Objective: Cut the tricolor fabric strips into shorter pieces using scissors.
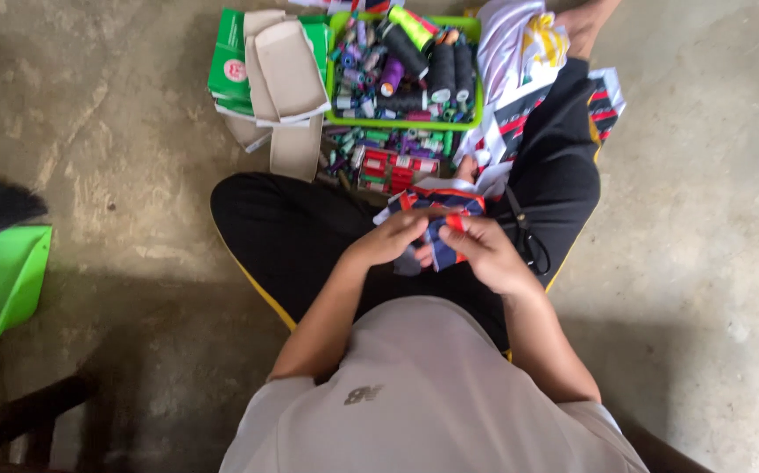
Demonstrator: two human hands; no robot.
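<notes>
I sit cross-legged on a concrete floor in black trousers. My left hand [391, 238] and my right hand [484, 252] meet over my lap, both closed on a piece of dark blue, red and white fabric [436, 206]. The fingers pinch the cloth close together near its middle. A pair of black-handled scissors [530, 243] rests on my right thigh, just beside my right hand. Whether a needle is held is too small to tell.
A green tray [476, 112] full of thread spools stands ahead of my knees, with more spools and red boxes [394, 166] in front of it. Green cartons and beige card pieces [283, 70] lie left of it. White cloth [511, 39] lies right. A green dustpan [3, 285] sits far left.
</notes>
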